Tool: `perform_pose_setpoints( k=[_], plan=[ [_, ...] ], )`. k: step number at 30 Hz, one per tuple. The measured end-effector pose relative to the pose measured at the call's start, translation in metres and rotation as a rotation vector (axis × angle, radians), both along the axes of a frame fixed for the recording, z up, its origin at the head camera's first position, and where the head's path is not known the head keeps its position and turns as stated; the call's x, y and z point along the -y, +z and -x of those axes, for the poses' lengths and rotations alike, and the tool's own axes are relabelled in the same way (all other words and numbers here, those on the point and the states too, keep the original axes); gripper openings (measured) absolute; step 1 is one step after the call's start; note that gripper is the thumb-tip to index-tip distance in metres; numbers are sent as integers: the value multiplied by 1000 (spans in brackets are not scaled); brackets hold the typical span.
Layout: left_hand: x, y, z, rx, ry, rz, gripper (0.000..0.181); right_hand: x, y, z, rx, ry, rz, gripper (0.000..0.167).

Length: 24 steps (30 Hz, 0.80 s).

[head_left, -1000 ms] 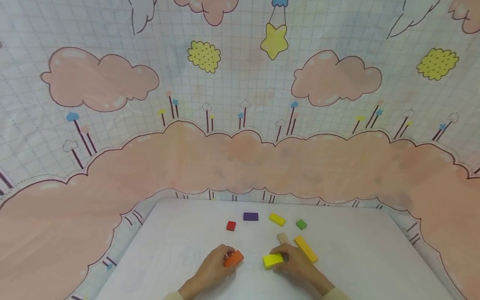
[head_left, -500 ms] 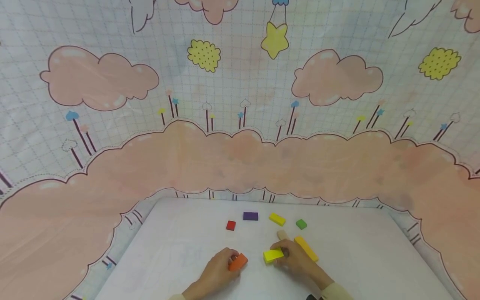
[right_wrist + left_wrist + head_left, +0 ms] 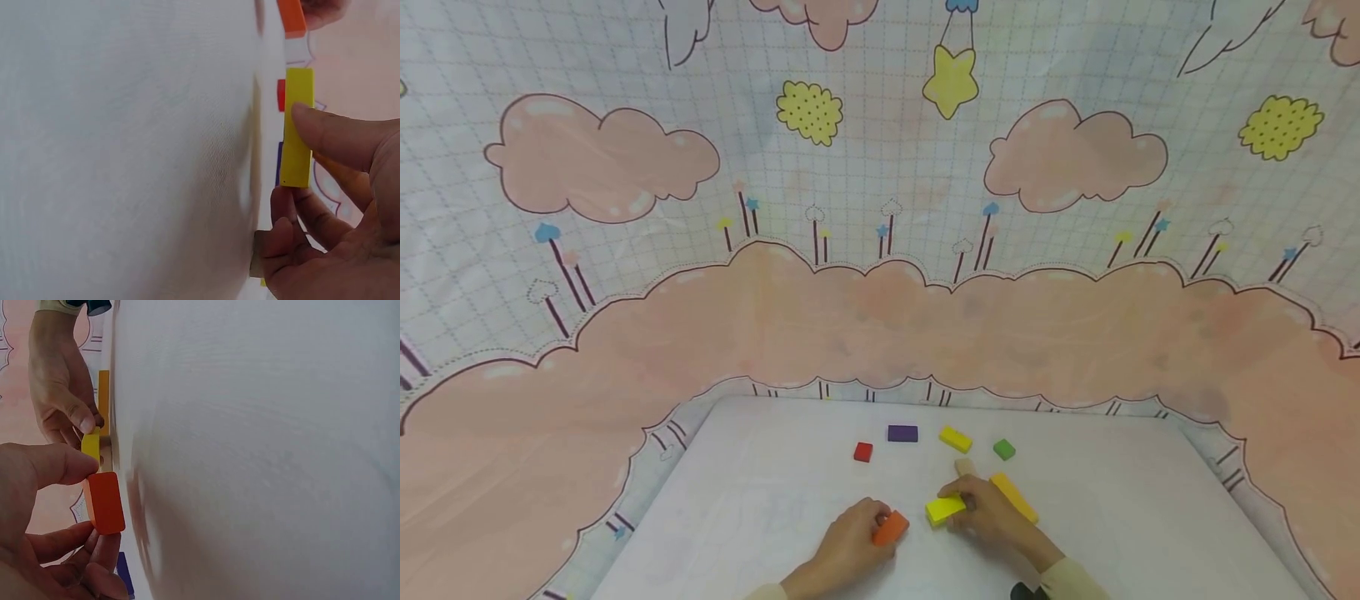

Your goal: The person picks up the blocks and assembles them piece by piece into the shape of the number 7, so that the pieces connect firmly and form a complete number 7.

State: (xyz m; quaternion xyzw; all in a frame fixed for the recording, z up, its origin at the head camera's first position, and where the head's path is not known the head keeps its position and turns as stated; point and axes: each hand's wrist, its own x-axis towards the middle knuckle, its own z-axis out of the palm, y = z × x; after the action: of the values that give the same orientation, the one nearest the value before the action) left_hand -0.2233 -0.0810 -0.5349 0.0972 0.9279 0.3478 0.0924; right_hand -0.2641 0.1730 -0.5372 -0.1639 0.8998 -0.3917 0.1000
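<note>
My left hand (image 3: 856,537) pinches an orange block (image 3: 891,528) between thumb and fingers, just over the white table. To its right, my right hand (image 3: 988,512) grips a bright yellow block (image 3: 944,510). A narrow gap separates the two blocks in the head view. The left wrist view has the orange block (image 3: 106,503) large in front, with part of the yellow block (image 3: 91,447) behind it. In the right wrist view the thumb presses on the long face of the yellow block (image 3: 297,134), and a shadow lies on the table beside it.
Beyond the hands lie a red block (image 3: 862,452), a purple block (image 3: 902,433), a smaller yellow block (image 3: 956,439) and a green block (image 3: 1004,449). A plain wooden block (image 3: 965,467) and a long amber block (image 3: 1014,497) lie by the right hand. Patterned cloth (image 3: 880,325) hangs behind the table.
My left hand has moved right with the orange block, closer to the yellow one. My right hand has shifted slightly away from me, still holding the yellow block.
</note>
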Motion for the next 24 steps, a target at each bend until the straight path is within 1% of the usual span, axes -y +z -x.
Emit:
perform_pose_setpoints(
  k=[3,8,14,20,24],
  plan=[
    [-5,1,0,23,1,-1,39,0,1,1,2,12,2,32],
    [-8,1,0,16,-20,26,36,1,0,2,0,27,-3,32],
    [-11,-1,0,32,-40,20,36,3,-2,1,-42,56,-32,32],
    [-12,-2,0,6,-70,43,37,7,0,0,-56,54,-68,32],
    [-13,-1,-1,-12,-93,53,36,8,-1,0,-52,66,-69,32]
  ],
)
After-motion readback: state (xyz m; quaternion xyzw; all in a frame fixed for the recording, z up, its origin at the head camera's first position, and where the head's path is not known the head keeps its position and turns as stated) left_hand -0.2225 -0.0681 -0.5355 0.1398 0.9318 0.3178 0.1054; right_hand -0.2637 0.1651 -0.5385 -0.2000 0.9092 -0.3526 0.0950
